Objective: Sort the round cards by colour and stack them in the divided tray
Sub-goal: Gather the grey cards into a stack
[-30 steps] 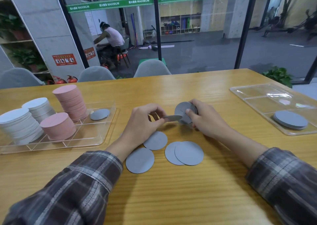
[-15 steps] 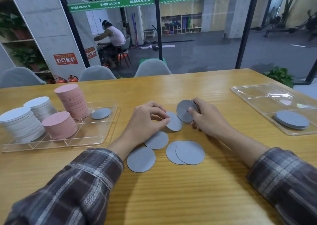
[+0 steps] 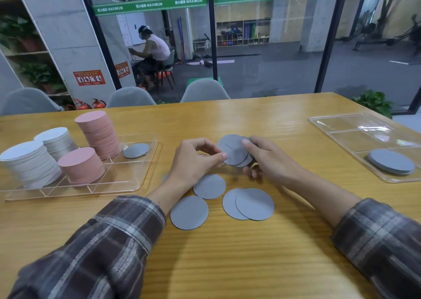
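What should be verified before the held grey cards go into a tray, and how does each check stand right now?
1. Held grey cards secure: ok; the left-hand grip and the right-hand grip both pinch them.
2. Held cards squared up: not ok; edges fan out at the lower right.
3. Grey compartment of the left divided tray has room: ok; one single grey card lies there.
4. Destination clear: cannot tell; the right tray also holds a grey stack.
5. Loose grey cards gathered: not ok; several lie on the table.
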The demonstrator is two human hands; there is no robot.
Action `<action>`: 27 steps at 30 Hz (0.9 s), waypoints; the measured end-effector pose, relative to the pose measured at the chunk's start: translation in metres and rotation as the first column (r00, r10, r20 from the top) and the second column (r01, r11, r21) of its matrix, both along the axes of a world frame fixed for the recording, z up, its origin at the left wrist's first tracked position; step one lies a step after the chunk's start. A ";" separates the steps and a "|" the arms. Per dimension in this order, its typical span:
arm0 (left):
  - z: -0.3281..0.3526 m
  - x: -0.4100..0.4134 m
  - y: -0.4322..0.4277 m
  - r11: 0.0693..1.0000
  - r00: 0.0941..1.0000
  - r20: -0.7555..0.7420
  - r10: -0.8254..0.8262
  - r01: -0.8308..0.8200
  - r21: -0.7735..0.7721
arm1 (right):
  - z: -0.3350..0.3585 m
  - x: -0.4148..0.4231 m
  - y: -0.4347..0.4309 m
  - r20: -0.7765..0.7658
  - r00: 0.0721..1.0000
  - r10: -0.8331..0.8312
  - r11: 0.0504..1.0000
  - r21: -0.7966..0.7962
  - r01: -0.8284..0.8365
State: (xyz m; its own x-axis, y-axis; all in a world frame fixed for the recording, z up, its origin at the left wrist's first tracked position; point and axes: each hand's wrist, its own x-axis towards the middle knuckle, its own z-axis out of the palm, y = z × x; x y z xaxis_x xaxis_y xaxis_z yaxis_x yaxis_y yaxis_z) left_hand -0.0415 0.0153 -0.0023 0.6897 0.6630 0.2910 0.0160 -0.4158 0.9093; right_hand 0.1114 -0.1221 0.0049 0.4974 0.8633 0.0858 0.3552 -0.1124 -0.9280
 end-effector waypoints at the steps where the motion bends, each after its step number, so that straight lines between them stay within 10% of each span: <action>1: 0.000 0.000 0.000 1.000 1.000 -0.019 -0.009 0.010 0.027 | -0.001 -0.002 0.001 0.044 0.999 0.019 1.000 0.001 -0.019; 8: 0.009 -0.014 0.010 0.892 0.980 -0.196 -0.036 0.120 0.435 | -0.001 -0.009 0.002 0.347 0.938 0.023 0.999 -0.029 -0.014; 16: 0.017 -0.050 0.035 0.862 0.813 -0.578 -0.071 0.341 0.375 | -0.005 -0.018 0.010 0.480 0.875 0.055 0.998 -0.063 -0.028; 27: 0.015 -0.047 0.031 0.907 0.902 -0.410 -0.135 0.279 0.315 | -0.006 -0.023 0.015 0.455 0.890 0.001 1.000 -0.013 0.006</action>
State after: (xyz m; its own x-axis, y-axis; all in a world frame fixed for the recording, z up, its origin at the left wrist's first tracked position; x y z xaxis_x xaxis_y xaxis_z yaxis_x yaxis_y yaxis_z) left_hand -0.0890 0.0462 0.0128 0.9029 0.3926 0.1750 0.1984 -0.7418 0.6406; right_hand 0.0879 -0.1069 -0.0011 0.4087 0.8647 0.2919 0.7379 -0.1249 -0.6632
